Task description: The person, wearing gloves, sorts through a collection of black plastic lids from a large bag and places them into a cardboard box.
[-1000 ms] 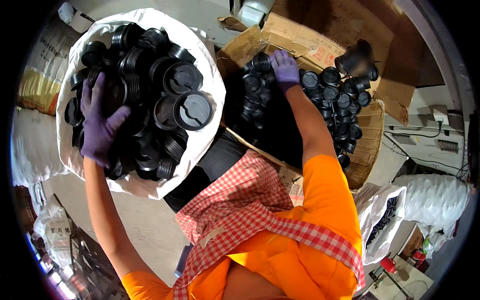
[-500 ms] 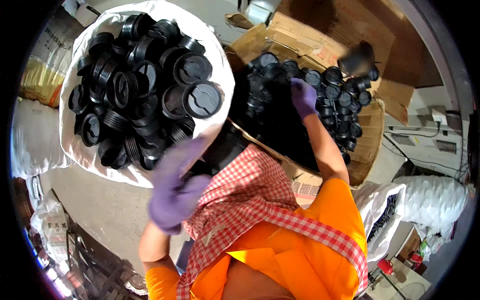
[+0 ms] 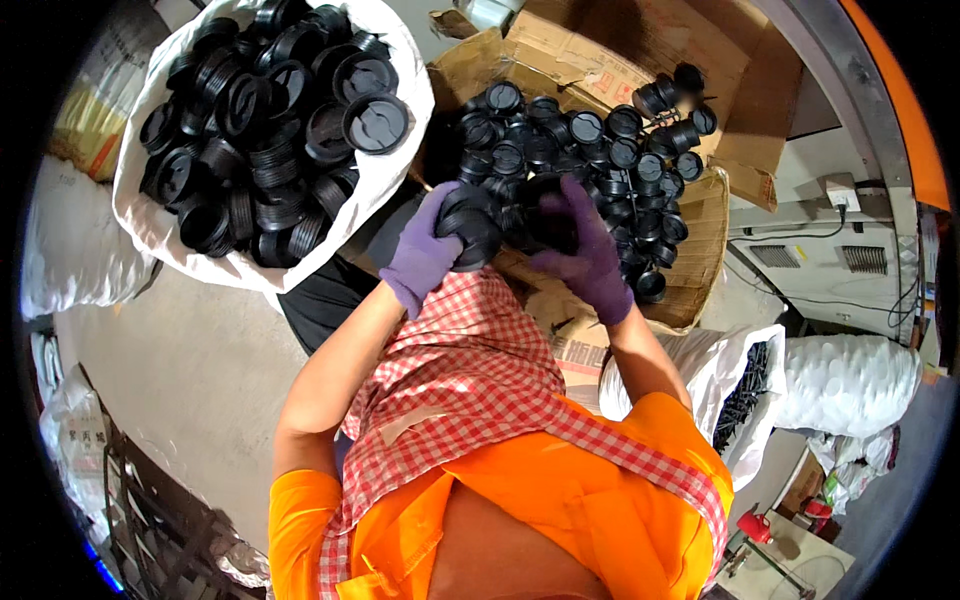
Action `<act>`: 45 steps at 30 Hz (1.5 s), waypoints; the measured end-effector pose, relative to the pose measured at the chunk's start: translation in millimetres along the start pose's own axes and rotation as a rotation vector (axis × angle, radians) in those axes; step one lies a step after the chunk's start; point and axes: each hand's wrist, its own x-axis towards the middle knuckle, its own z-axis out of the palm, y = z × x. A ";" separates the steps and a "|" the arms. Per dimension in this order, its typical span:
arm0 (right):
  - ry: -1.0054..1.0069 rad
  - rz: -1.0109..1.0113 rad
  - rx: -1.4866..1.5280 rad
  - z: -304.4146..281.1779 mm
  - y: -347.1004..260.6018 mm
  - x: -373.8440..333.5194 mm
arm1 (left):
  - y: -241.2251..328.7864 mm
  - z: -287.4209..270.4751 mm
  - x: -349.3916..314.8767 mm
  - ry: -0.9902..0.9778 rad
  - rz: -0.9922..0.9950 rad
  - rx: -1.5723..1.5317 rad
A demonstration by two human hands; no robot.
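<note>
Both my hands, in purple gloves, are close together over the near edge of a cardboard box (image 3: 703, 245). My left hand (image 3: 425, 250) is closed around a round black plastic cap (image 3: 472, 232) with ribbed sides. In my right hand (image 3: 592, 262), thumb and fingers grip another black plastic cap (image 3: 548, 222), its hollow side partly showing. The two caps are nearly touching; I cannot tell whether they meet. Many similar black caps (image 3: 586, 127) are heaped in the box beyond my hands. At the left, a white sack (image 3: 395, 185) is full of wider black ribbed caps (image 3: 376, 123).
White stuffed sacks stand at the left edge, one (image 3: 75, 240) beside the full sack. At the right lie an open white bag (image 3: 748, 440) of small dark parts and a bulging white sack (image 3: 850, 395). A pale cabinet (image 3: 820, 270) with cables stands behind them.
My left hand has moved up from beside the sack to the middle. My right hand has drawn back from the heap toward me. Both now grip black caps, and the view has shifted.
</note>
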 end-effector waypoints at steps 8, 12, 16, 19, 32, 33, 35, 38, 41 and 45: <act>-0.178 -0.507 -0.396 39.8 -11.6 23.0 | -7.0 -4.2 -42.6 0.097 -0.091 -0.264; -0.275 -0.521 -0.442 57.8 -5.9 22.3 | 18.8 11.2 -63.7 0.327 0.089 0.501; -0.411 -0.443 -0.153 61.4 -1.9 18.0 | 50.5 4.8 -76.1 0.207 0.428 0.680; -1.008 0.037 0.477 45.0 -46.6 25.2 | 55.1 -33.6 -77.1 -0.216 0.783 0.848; -1.208 0.242 0.937 30.9 -44.8 47.6 | 88.0 -44.2 -85.3 -0.286 0.686 0.792; -1.162 0.283 0.877 29.3 -42.3 50.6 | 87.4 -48.2 -85.9 -0.260 0.647 0.762; -1.006 0.144 0.651 18.7 -49.1 50.8 | 87.7 -62.6 -88.9 -0.235 0.341 0.239; -0.681 -0.691 0.343 33.1 -39.2 57.0 | 107.2 -56.5 -90.9 -0.099 -0.133 -0.497; -0.709 -0.827 0.096 42.8 -56.7 52.8 | 77.5 -48.9 -88.7 -0.250 -0.159 -0.220; -0.932 -0.517 0.113 42.5 -44.0 54.3 | 84.6 -41.8 -86.9 -0.372 0.591 0.730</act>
